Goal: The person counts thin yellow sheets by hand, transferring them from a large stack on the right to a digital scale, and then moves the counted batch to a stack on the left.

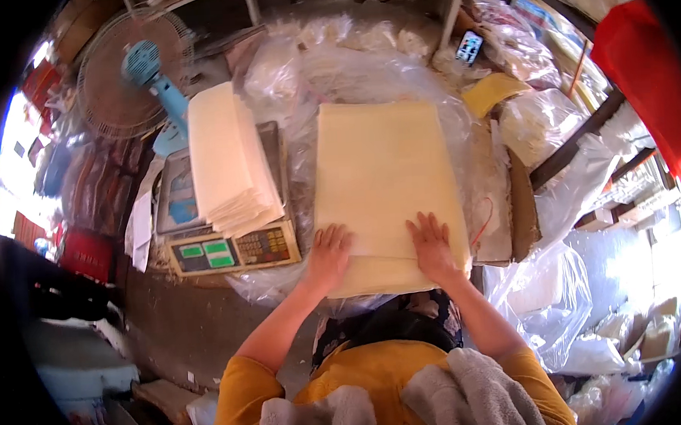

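Before me lies a large rectangular stack of pale yellow sheets (381,165), on clear plastic film. My left hand (330,255) rests flat at the stack's left edge, near its front corner, fingers slightly spread. On the right side, my right hand (433,248) presses on the top sheet with fingers apart. Neither hand grips anything. Between the hands, the top sheet's near edge runs a little short of the sheets beneath. To the left, a folded stack of cream sheets (230,160) sits on a digital weighing scale (234,251) with lit green displays.
A blue electric fan (140,61) stands at the back left. Clear plastic film (368,74) lies bunched behind the stack. A phone (469,47) with a lit screen leans at the back right. Cardboard (523,210) and a hanging plastic bag (549,294) flank the right side.
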The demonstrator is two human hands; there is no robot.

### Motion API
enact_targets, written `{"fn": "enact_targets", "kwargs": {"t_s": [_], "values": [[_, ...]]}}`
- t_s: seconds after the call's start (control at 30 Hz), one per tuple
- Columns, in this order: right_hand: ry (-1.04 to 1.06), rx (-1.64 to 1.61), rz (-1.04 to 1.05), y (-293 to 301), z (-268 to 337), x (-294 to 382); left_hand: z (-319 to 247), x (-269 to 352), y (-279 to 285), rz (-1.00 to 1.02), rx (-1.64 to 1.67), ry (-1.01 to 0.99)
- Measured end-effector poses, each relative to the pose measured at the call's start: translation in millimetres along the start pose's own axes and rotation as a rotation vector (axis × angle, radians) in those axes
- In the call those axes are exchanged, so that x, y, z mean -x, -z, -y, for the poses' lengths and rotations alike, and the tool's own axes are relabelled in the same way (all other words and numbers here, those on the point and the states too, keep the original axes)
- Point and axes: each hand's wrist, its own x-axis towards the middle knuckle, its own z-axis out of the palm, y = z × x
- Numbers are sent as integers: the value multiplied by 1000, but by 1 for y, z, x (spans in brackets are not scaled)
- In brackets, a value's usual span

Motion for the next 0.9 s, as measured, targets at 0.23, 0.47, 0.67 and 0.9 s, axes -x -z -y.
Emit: {"fn": "enact_targets", "kwargs": {"t_s": [0.23, 0.47, 0.67, 0.9], "values": [[293, -372, 44, 87, 92, -23, -18, -24, 75, -224, 199, -86], [602, -288, -465, 158, 89, -27, -14, -10, 54, -701, 789, 416], [366, -382, -246, 44, 19, 28, -3, 21, 12, -625, 1239, 503], [-261, -726, -123, -66, -60, 25, -2, 2, 39, -24, 1140, 736]]}}
